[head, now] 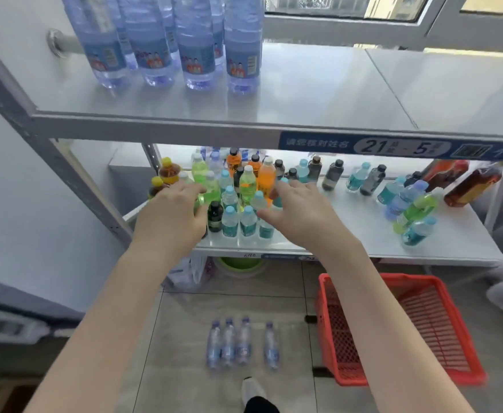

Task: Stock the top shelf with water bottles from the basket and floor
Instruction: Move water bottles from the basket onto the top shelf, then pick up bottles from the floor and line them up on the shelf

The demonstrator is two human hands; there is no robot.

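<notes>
Grips wide and empty, the left hand (172,216) and right hand (300,210) hover up and left of the red basket (402,326). Four water bottles (241,344) stand on the floor (181,323) just left of the basket; more bottles (169,46) line the top shelf (318,84) above it.

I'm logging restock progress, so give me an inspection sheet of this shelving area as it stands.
Surface: top shelf, bottles only at its left.
Job's things: shelved water bottles upright; four floor bottles upright; red basket shows no bottles.
Clutter: assorted drinks on lower shelf, some lying over at right.
Hands: left hand and right hand open, holding nothing.
Cables: nothing seen.
Surroundings: window behind, tiled floor.
</notes>
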